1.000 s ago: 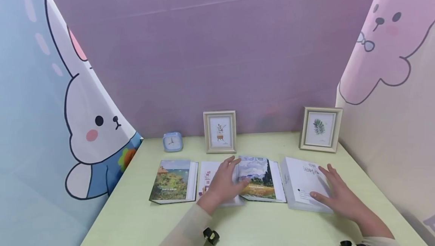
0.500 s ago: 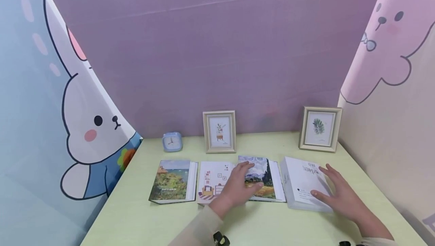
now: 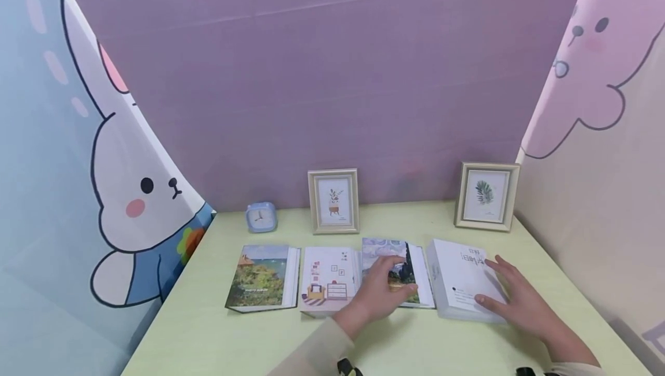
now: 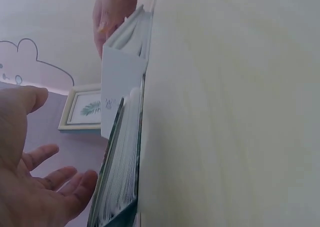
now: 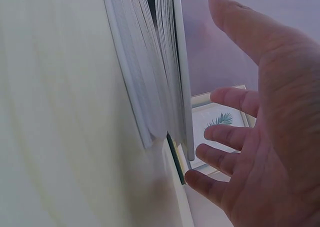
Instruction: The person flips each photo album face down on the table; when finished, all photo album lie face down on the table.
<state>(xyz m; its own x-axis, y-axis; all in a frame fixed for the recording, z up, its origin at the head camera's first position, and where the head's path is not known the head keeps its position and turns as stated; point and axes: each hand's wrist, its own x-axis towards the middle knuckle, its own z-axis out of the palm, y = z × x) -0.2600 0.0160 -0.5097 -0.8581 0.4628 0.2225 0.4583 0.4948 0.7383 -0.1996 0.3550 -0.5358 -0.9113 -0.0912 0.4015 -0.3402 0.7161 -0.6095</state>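
Observation:
My left hand [image 3: 378, 290] hovers low over a photo album with a painted field-and-tree cover [image 3: 381, 249], its fingers loosely spread. In the left wrist view the fingertips are close to that album's cover [image 4: 111, 142]; whether they touch cannot be told. At the right edge of a thick white photo album [image 3: 457, 283], my right hand [image 3: 525, 306] stays with fingers spread and thumb over the cover. In the right wrist view that hand [image 5: 270, 122] is beside the white album [image 5: 150, 62] and does not grip it.
Further left lie an album with a seaside painting [image 3: 262, 278] and a white album with a room drawing [image 3: 327, 275]. Behind stand a blue alarm clock [image 3: 261, 217] and two picture frames, one with a potted plant [image 3: 333, 201], one with a leaf [image 3: 486, 197]. All are on a pale green table [image 3: 208, 341].
My left hand has moved right, from the gap by the room-drawing album to over the painted field album, uncovering the room drawing. The right hand has hardly moved.

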